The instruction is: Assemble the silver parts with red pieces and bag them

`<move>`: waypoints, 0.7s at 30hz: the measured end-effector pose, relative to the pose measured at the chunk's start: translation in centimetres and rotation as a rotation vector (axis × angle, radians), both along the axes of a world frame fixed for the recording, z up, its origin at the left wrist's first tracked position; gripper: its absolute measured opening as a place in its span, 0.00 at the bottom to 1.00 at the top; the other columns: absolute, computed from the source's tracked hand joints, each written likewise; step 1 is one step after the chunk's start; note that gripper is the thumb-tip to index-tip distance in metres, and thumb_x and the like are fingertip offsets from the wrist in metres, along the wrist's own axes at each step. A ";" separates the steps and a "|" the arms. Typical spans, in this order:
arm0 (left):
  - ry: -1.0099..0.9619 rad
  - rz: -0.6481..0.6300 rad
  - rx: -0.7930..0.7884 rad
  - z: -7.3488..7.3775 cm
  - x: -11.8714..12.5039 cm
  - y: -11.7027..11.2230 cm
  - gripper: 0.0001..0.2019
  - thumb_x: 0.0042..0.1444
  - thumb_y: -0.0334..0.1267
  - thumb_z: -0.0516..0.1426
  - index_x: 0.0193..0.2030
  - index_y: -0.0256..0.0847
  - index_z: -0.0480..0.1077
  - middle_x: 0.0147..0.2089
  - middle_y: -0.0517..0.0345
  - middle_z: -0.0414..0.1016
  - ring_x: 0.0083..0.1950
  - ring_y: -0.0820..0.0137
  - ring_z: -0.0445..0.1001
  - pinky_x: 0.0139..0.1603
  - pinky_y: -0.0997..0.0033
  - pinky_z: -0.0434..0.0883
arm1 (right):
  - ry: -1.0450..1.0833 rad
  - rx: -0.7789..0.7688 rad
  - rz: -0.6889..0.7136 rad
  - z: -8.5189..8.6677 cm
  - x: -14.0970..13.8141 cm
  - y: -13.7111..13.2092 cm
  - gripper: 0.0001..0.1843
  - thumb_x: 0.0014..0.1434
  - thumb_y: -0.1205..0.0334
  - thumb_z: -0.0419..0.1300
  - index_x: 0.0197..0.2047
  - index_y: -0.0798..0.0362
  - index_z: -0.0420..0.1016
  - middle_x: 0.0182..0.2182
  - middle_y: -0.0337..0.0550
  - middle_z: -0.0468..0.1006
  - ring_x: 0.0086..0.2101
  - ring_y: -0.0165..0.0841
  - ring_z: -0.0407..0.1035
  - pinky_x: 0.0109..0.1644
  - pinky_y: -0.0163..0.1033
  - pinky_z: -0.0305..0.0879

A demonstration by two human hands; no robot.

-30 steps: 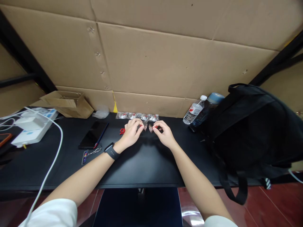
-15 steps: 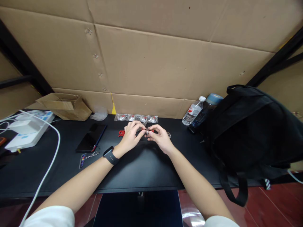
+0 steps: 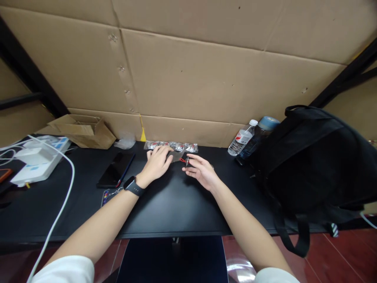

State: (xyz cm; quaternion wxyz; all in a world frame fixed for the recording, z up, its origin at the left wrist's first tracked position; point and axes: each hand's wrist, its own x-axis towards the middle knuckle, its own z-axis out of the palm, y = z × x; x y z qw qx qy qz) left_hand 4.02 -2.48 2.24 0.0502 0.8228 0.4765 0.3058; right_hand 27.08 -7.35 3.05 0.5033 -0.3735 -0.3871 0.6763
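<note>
On the black table, my left hand reaches forward with its fingers on a small clear plastic bag lying just in front of a row of packets that hold small round metal and red parts. My right hand hovers beside it, palm turned inward, pinching a small silver ring with a red cord between thumb and forefinger. A black watch sits on my left wrist.
A black phone with a pen and a keychain lie to the left. Further left sit a white power strip, white cable and cardboard box. Two bottles and a black backpack stand right. Cardboard wall behind.
My hands were together working the small ring and red cord. Now my left hand has let go and slid forward-left onto the clear bag; my right hand keeps the ring.
</note>
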 end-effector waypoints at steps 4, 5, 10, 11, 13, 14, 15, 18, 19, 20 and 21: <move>0.219 -0.136 -0.052 -1.6 -1.4 1.5 0.17 0.68 0.35 0.48 0.58 0.49 0.72 0.62 0.51 0.76 0.69 0.54 0.62 0.60 0.48 0.58 | 0.001 0.008 -0.007 0.0 0.1 0.0 0.25 0.54 0.55 0.75 0.54 0.46 0.79 0.44 0.43 0.81 0.40 0.38 0.82 0.47 0.42 0.76; 0.237 -0.149 -0.057 -2.0 -1.5 1.7 0.17 0.69 0.36 0.48 0.57 0.49 0.74 0.61 0.51 0.77 0.69 0.53 0.62 0.60 0.47 0.58 | -0.001 0.015 -0.009 -0.1 0.1 0.0 0.25 0.52 0.56 0.76 0.54 0.46 0.79 0.44 0.43 0.80 0.40 0.38 0.82 0.47 0.42 0.76; 0.270 -0.131 -0.037 -2.6 -1.2 1.1 0.17 0.69 0.45 0.52 0.58 0.56 0.76 0.62 0.49 0.75 0.68 0.49 0.60 0.61 0.43 0.57 | -0.040 0.050 -0.011 -0.2 0.0 0.0 0.29 0.48 0.59 0.78 0.53 0.45 0.79 0.46 0.42 0.79 0.39 0.36 0.81 0.47 0.42 0.77; 0.281 -0.124 -0.038 -2.6 -1.1 1.0 0.17 0.69 0.47 0.52 0.60 0.58 0.75 0.63 0.49 0.74 0.68 0.48 0.59 0.61 0.42 0.57 | -0.051 0.058 -0.013 -0.2 0.1 -0.1 0.29 0.48 0.59 0.78 0.53 0.46 0.79 0.46 0.43 0.78 0.39 0.35 0.81 0.47 0.42 0.77; 0.317 -0.123 -0.039 -2.6 -0.9 0.6 0.18 0.69 0.49 0.52 0.62 0.61 0.73 0.64 0.49 0.72 0.69 0.47 0.57 0.61 0.40 0.56 | -0.074 0.076 -0.017 -0.1 0.1 -0.1 0.28 0.48 0.59 0.78 0.53 0.46 0.79 0.47 0.43 0.78 0.38 0.35 0.81 0.46 0.42 0.77; 0.336 -0.128 -0.037 -2.5 -0.8 0.5 0.19 0.69 0.49 0.52 0.63 0.61 0.72 0.63 0.49 0.72 0.69 0.47 0.57 0.61 0.40 0.57 | -0.086 0.086 -0.018 -0.1 0.1 -0.1 0.28 0.48 0.59 0.78 0.52 0.46 0.79 0.47 0.43 0.78 0.37 0.35 0.81 0.45 0.41 0.77; 0.354 -0.135 -0.034 -2.5 -0.7 0.4 0.19 0.69 0.49 0.52 0.64 0.61 0.71 0.63 0.49 0.72 0.69 0.47 0.57 0.61 0.41 0.57 | -0.099 0.095 -0.018 -0.1 0.2 -0.1 0.28 0.48 0.59 0.77 0.52 0.46 0.79 0.48 0.43 0.77 0.37 0.34 0.81 0.45 0.41 0.77; 0.372 -0.148 -0.018 -2.3 -0.1 -0.1 0.21 0.69 0.49 0.52 0.66 0.54 0.69 0.60 0.46 0.72 0.67 0.48 0.59 0.61 0.43 0.59 | -0.133 0.125 -0.019 -0.1 0.2 -0.1 0.27 0.49 0.58 0.77 0.53 0.46 0.79 0.48 0.43 0.77 0.36 0.33 0.81 0.43 0.39 0.77; 0.370 -0.148 -0.016 -2.2 0.1 -0.2 0.21 0.69 0.50 0.52 0.65 0.50 0.70 0.59 0.45 0.73 0.66 0.49 0.60 0.61 0.44 0.59 | -0.145 0.135 -0.022 -0.1 0.2 -0.1 0.27 0.49 0.58 0.77 0.53 0.46 0.79 0.48 0.43 0.77 0.36 0.32 0.81 0.42 0.38 0.77; 0.365 -0.148 -0.015 -2.2 0.3 -0.4 0.21 0.69 0.50 0.52 0.64 0.47 0.71 0.57 0.44 0.73 0.66 0.49 0.62 0.60 0.44 0.60 | -0.156 0.143 -0.026 -0.1 0.2 -0.1 0.27 0.49 0.58 0.77 0.53 0.46 0.79 0.48 0.43 0.77 0.35 0.32 0.81 0.41 0.38 0.77; 0.359 -0.148 -0.014 -2.1 0.5 -0.5 0.20 0.69 0.50 0.52 0.61 0.44 0.72 0.56 0.43 0.73 0.65 0.50 0.63 0.60 0.45 0.61 | -0.166 0.149 -0.029 -0.1 0.1 -0.1 0.27 0.49 0.58 0.77 0.52 0.46 0.80 0.48 0.43 0.77 0.35 0.32 0.80 0.41 0.37 0.77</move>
